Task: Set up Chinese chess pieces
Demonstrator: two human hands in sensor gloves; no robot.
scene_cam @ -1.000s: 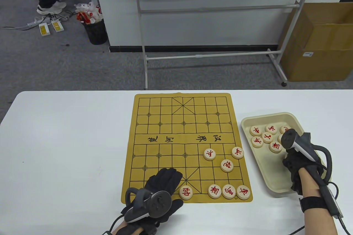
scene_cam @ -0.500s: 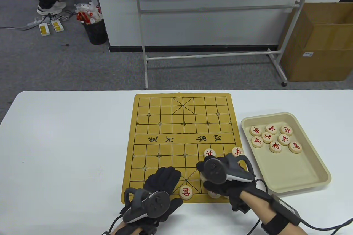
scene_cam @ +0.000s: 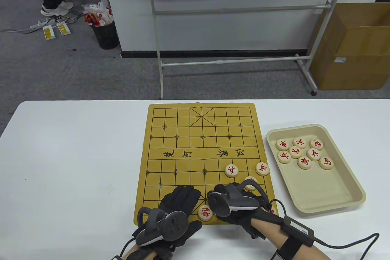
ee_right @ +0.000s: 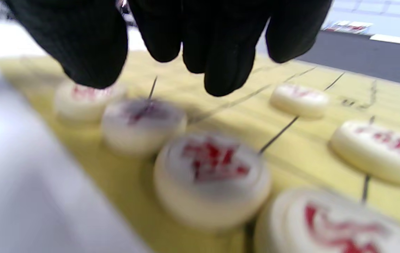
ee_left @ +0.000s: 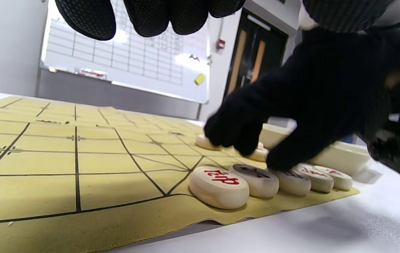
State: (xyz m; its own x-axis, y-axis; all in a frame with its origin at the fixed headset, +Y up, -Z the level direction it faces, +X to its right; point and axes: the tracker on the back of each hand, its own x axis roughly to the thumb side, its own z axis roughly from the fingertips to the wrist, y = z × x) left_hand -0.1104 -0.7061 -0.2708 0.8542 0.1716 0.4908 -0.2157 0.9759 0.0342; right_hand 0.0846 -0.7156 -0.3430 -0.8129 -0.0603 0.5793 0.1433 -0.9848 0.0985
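While the left hand rests flat and holds nothing on the board's near edge, the right hand hovers just above the near row with fingertips loosely spread, seemingly released beside the newly set piece. A careless withdrawal could brush that piece or its neighbour off their points. Farther right, the tray holds seven pieces.
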